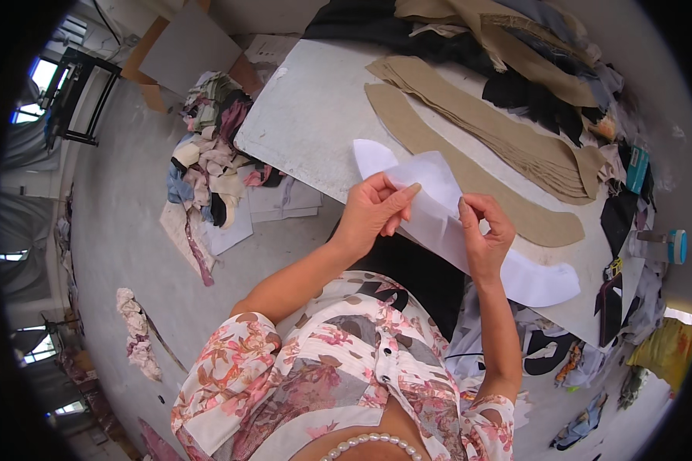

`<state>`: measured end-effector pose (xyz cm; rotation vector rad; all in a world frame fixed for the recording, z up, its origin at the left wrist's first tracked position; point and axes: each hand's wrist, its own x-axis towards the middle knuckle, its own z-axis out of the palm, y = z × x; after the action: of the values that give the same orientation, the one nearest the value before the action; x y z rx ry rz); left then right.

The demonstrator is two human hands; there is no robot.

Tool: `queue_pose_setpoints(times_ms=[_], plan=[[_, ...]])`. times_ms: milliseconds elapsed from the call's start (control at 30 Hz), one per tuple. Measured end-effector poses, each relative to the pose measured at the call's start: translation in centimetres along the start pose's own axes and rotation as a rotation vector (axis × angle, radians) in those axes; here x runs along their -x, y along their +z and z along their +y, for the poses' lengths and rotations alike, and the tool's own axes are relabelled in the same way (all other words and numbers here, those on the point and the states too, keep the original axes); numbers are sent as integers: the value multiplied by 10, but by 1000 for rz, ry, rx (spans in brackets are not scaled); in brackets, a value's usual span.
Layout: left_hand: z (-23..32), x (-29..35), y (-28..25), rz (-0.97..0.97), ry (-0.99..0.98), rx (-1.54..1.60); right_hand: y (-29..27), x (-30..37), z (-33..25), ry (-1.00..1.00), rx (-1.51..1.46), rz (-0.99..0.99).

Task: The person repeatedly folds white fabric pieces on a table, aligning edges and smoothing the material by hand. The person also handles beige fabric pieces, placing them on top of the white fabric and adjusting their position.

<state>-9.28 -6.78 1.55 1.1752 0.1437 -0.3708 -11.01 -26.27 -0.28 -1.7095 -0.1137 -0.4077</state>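
Note:
Thin white curved pieces of sheet material (430,169), perhaps interfacing, are between my hands over the table's near edge. My left hand (369,217) pinches the white material between thumb and fingers. Opposite it, my right hand (486,234) pinches the same material with thumb and index finger. A white curved end (542,280) extends to the right beyond my right wrist; whether it belongs to the same piece I cannot tell. Just past my hands lies a single khaki curved fabric piece (469,165). Behind that is a stack of similar khaki pieces (500,131).
The white table (300,107) carries black fabric (530,100) and heaped khaki cloth (546,54) at its far side. A teal box (637,170) stands at the right. Fabric scraps (215,154) are piled on the floor at left, near a cardboard box (142,54).

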Motion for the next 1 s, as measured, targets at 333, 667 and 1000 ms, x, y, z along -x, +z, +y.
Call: queue_pose_setpoints(times_ms=[333,667,1000], plan=[[-17,-7,-55,277,247,-729,-29,4,-2,157,-846,118],[11,44,3,-306,-179,-267,-39,-10,-25,-163,-219,28],[-13,29,37,-419,-176,138,-26,-16,-42,-495,172,-68]])
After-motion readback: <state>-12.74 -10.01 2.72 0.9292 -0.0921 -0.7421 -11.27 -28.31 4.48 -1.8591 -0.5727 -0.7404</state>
